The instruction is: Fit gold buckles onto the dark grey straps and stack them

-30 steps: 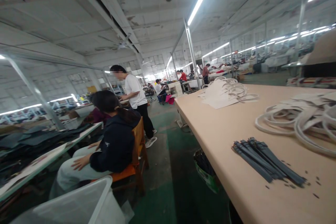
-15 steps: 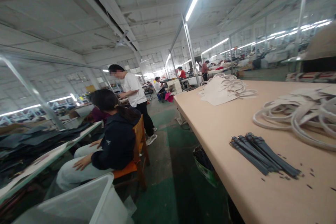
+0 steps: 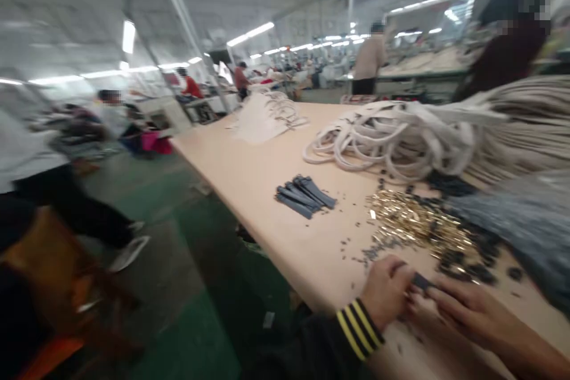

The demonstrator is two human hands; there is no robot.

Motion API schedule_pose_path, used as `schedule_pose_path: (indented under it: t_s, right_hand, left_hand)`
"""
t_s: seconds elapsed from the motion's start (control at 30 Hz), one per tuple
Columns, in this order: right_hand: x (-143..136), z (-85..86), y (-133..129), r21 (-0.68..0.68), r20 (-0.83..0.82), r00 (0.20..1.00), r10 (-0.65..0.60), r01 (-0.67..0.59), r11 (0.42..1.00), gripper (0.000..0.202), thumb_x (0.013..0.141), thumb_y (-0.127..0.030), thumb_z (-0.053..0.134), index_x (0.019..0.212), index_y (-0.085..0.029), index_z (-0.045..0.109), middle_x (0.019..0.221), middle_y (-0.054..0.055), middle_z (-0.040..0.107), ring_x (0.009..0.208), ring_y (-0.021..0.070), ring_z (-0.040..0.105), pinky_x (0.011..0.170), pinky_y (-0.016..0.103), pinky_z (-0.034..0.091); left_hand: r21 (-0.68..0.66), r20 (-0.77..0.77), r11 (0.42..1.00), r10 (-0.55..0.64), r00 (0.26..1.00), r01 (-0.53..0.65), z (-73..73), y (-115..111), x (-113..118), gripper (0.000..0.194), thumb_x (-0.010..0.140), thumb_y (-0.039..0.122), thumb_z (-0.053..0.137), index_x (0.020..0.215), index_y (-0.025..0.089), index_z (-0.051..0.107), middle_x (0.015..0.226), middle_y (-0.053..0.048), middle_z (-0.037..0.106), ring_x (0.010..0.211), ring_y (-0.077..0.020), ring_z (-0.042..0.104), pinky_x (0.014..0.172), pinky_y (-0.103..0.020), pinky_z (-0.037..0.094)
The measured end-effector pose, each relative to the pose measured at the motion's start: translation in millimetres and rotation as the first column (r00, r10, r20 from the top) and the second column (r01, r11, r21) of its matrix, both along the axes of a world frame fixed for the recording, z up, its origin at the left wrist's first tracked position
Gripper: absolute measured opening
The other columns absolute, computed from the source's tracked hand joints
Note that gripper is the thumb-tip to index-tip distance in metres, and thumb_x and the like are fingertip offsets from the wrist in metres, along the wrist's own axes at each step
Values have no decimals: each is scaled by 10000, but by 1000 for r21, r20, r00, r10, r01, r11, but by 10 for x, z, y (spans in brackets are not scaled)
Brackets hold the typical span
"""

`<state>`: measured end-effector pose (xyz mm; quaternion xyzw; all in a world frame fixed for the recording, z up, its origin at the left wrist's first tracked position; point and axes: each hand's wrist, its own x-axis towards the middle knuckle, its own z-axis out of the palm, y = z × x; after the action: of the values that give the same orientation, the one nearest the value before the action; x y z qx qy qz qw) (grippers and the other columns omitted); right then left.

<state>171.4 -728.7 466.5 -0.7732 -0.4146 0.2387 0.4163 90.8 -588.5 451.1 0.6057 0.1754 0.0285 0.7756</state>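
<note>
Low in the head view, my left hand (image 3: 386, 290), in a dark cuff with yellow stripes, pinches one end of a short dark grey strap (image 3: 420, 281). From the other side my right hand (image 3: 467, 307) has its fingers closed on the same strap. Most of the strap is covered by my fingers, and blur hides its details. Just beyond my hands lies a pile of shiny gold metal fittings (image 3: 412, 219), mixed with small black pieces. Farther off on the tan table (image 3: 249, 190), several dark grey straps (image 3: 305, 196) are bundled side by side.
Coiled off-white cords (image 3: 392, 136) spread across the table's back right, beside grey plastic wrapping (image 3: 516, 214). Pale flat panels with handles (image 3: 262, 119) lie at the far end. A wooden chair (image 3: 40, 273) and a co-worker's legs (image 3: 75, 202) stand left across the aisle.
My view has swung right and down. Both my hands, the strap in them and the gold fittings now show, while the seated person and white bin have left the picture.
</note>
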Motion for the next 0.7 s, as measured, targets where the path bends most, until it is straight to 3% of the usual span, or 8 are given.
schedule_pose_path:
  t_s: [0.07,0.13,0.27,0.43,0.6,0.7]
  right_hand:
    - [18,-17,-101,-34,-172,985,-2,-4,999,336,838,-403,440,624,-148,494,515,-15,495,446,82,440,411,191,335]
    - [40,-34,-79,17,-352,936,-18,25,1000,273,836,-397,435,756,-144,501,567,-19,519,420,63,409,387,175,297]
    - [49,-54,15,116,-559,829,8,68,991,238,790,-374,502,811,-139,471,672,-2,556,410,39,394,370,149,287]
    - [36,-59,16,147,-594,804,15,89,985,229,766,-358,533,790,-134,487,687,5,565,411,35,397,353,138,282]
    - [5,-32,51,230,-576,814,75,72,971,242,753,-366,549,769,-131,490,648,13,593,383,30,362,342,143,256]
    - [3,-54,65,236,-595,802,63,99,967,239,747,-360,554,773,-131,489,662,22,612,368,26,345,332,144,236]
  left_hand:
    - [-93,-21,996,11,1000,-13,-63,-123,75,256,796,393,457,739,144,461,532,42,491,367,-45,422,358,-164,387]
    - [-145,-37,989,26,999,-31,-111,-101,114,303,770,440,466,705,146,436,510,45,489,368,-45,433,336,-143,368]
    - [-175,-56,984,22,998,-32,-146,3,131,335,735,474,495,701,148,426,504,50,486,361,-51,443,319,-146,370]
    - [-122,-67,992,5,998,-13,-120,-33,141,346,735,487,485,672,154,417,474,52,475,360,-56,441,338,-154,376]
    - [-16,-86,983,-184,979,183,-129,-40,189,345,767,493,416,679,159,423,452,35,490,339,-66,412,350,-172,348]
    - [187,-42,972,-134,990,140,-131,-13,203,254,786,412,416,721,167,426,527,19,508,420,-98,457,415,-213,384]
